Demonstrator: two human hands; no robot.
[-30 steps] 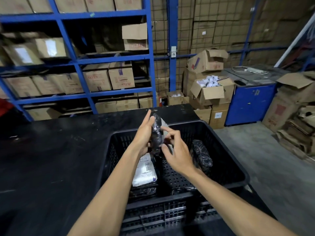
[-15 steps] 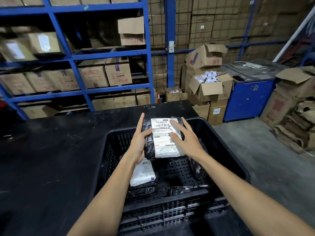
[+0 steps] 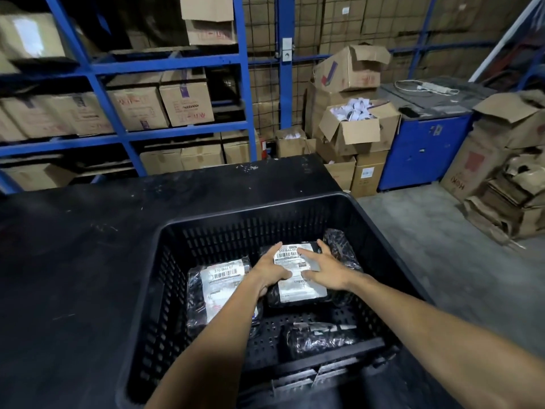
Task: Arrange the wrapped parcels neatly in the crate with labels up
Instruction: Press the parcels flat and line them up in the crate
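Observation:
A black slatted crate (image 3: 236, 214) stands on a black table. On its floor lies a black-wrapped parcel (image 3: 303, 290) with its white label up. My left hand (image 3: 269, 271) grips that parcel's left edge, thumb on the label. My right hand (image 3: 324, 271) rests flat on the right side of the label, fingers spread. To the left lies a second parcel (image 3: 221, 278), label up, partly under my left forearm. A third parcel (image 3: 342, 252) leans at the right wall with no label showing. Another dark parcel (image 3: 318, 338) lies at the near side.
The black table (image 3: 73, 276) stretches left of the crate. Blue shelving (image 3: 118, 63) with cardboard boxes stands behind. An open box (image 3: 358, 131), a blue cabinet (image 3: 421, 149) and flattened cartons (image 3: 507, 184) stand on the right by the grey floor.
The parcel was turned from edge-on to label up, then lowered from above the crate onto its floor beside the left parcel. Both hands went down with it.

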